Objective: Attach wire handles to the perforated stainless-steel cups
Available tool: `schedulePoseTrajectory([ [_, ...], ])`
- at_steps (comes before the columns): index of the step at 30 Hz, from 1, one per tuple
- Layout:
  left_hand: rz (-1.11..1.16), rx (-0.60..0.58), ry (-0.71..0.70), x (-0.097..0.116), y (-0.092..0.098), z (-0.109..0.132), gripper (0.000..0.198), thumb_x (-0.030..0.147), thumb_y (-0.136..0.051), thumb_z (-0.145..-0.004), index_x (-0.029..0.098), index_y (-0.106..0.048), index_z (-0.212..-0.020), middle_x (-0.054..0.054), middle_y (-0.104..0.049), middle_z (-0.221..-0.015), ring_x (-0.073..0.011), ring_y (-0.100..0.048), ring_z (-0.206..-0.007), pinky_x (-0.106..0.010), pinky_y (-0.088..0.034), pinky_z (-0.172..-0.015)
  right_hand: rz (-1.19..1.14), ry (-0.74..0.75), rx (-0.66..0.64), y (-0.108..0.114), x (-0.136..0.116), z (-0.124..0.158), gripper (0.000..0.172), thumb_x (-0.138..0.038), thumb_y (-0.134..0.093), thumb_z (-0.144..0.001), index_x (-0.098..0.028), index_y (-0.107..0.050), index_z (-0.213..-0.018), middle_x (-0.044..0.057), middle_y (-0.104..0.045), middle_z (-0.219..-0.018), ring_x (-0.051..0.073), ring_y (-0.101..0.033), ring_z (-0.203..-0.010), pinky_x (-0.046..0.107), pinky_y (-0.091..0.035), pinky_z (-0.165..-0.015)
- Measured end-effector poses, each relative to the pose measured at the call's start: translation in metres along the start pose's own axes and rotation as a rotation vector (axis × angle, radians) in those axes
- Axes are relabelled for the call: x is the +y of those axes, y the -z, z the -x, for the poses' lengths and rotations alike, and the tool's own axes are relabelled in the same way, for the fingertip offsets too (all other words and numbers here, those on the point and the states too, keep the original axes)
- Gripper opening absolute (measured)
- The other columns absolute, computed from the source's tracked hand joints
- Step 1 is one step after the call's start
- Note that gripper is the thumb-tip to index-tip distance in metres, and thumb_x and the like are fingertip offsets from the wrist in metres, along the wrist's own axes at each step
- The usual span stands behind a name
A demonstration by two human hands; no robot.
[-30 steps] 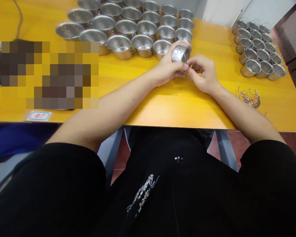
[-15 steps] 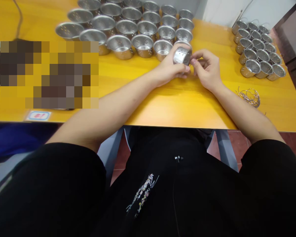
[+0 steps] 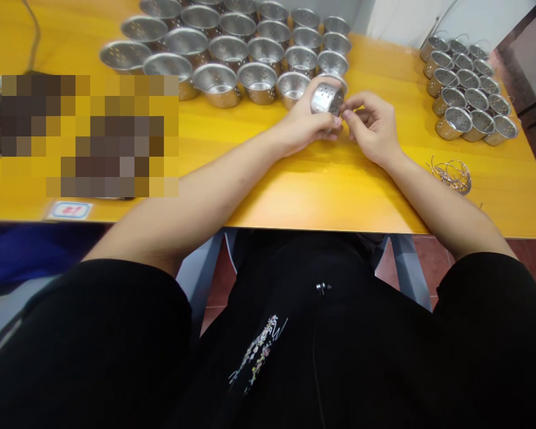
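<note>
Cup (image 3: 324, 100) between both hands (image 3: 304, 121)

Small silver perforated metal cup (image 3: 324, 99), round, shiny wall dotted with small dark holes. Tipped onto side, mouth turned toward right hand (image 3: 372, 127), darker at opening. Gripped in left hand (image 3: 304, 121), thumb below, fingers wrapped behind; part of wall hidden. Held up near right end of front row of similar cups (image 3: 258, 83). Right fingertips close to rim; contact and fine detail there too small to tell.
</note>
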State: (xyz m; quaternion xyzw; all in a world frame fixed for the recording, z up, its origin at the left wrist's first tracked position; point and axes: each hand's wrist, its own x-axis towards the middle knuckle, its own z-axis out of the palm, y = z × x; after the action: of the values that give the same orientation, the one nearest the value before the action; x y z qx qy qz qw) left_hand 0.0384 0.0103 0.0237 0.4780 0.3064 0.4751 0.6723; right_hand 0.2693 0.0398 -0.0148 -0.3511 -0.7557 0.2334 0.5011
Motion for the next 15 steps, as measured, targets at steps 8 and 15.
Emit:
schedulePoseTrajectory([
  [8, 0.003, 0.026, 0.032, 0.0045, -0.005, 0.0011, 0.066, 0.005, -0.091, -0.078, 0.04, -0.072, -0.131, 0.007, -0.088, -0.104, -0.0187, -0.085, -0.083, -0.03, -0.067, -0.073, 0.031, 0.021, -0.019, 0.0013, 0.0013, 0.0011, 0.091, -0.117, -0.069, -0.106, -0.029, -0.083, -0.119, 0.006, -0.084, -0.115, 0.02, -0.081, -0.077, 0.037, -0.075, -0.067],
  [15, 0.009, 0.047, 0.03, 0.0077, -0.0098, 0.0039, 0.065, 0.001, -0.084, -0.08, 0.038, -0.072, -0.131, 0.007, -0.085, -0.099, -0.0186, -0.084, -0.083, -0.03, -0.065, -0.076, -0.004, 0.055, -0.049, 0.0003, 0.0027, 0.0008, 0.084, -0.111, -0.071, -0.111, -0.029, -0.086, -0.121, 0.007, -0.083, -0.116, 0.023, -0.083, -0.084, 0.04, -0.076, -0.072],
])
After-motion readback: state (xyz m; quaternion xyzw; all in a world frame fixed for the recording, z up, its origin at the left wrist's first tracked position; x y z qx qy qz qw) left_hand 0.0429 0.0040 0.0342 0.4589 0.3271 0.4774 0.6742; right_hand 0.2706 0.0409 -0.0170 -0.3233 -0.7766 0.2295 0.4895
